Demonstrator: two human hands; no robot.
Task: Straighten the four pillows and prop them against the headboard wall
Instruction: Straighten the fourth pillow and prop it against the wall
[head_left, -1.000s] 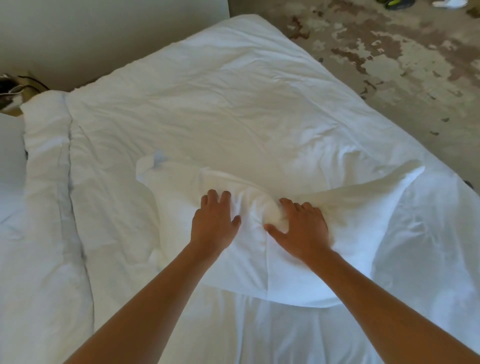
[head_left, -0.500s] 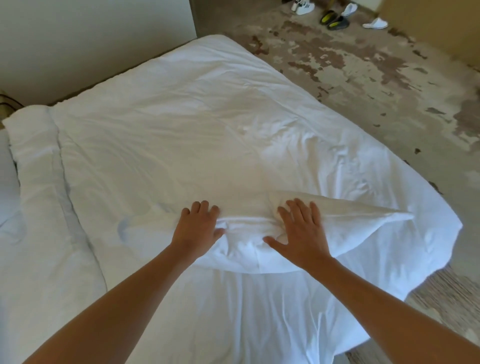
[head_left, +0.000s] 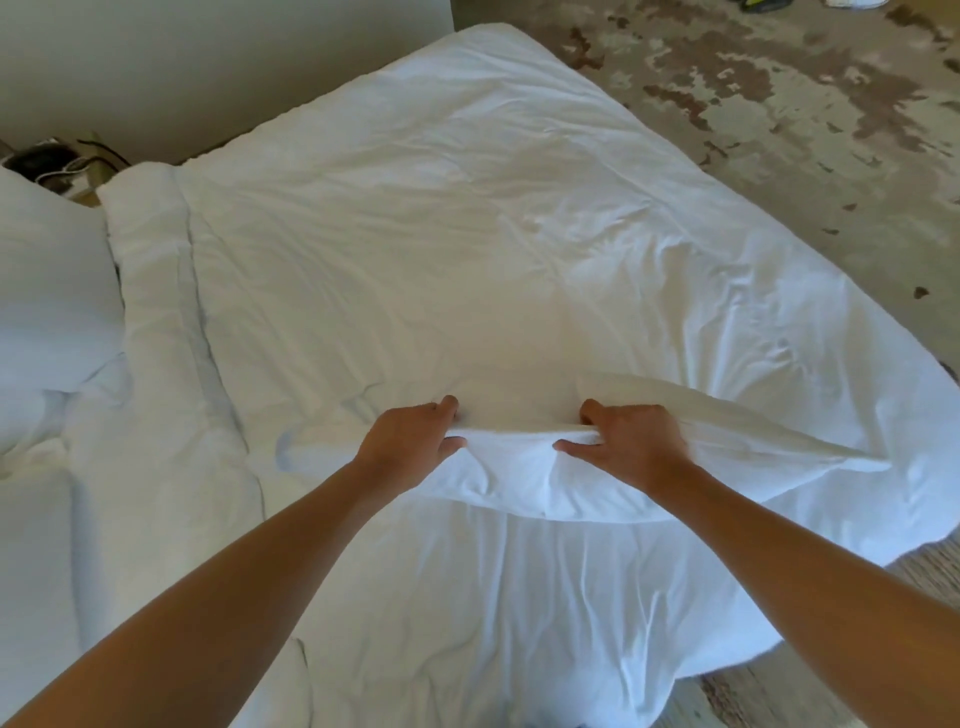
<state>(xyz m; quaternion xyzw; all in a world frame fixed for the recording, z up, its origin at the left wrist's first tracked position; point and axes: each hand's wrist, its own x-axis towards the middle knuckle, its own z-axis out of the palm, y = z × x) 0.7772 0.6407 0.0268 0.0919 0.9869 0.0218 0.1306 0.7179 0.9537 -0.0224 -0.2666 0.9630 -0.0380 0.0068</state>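
L hand (head_left: 410, 441) + R hand (head_left: 631, 447) pinching pillow (head_left: 519, 478) far edge, frame ctr. Lift evenly, shake flat, carry toward other pillow (head_left: 47, 291) at left edge.

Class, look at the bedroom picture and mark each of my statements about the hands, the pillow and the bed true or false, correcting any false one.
1. Both hands grip the same pillow. True: the left hand and the right hand each pinch its upper edge.
2. The pillow in the hands already leans against the wall. False: it is over the white duvet, near the person, away from the wall.
3. Another white pillow lies at the left edge of the view. True.
4. The floor beside the bed is spotless and evenly coloured. False: the floor is patchy, with brown blotches.
5. The left hand lies flat and open on the duvet. False: it is closed on the pillow.
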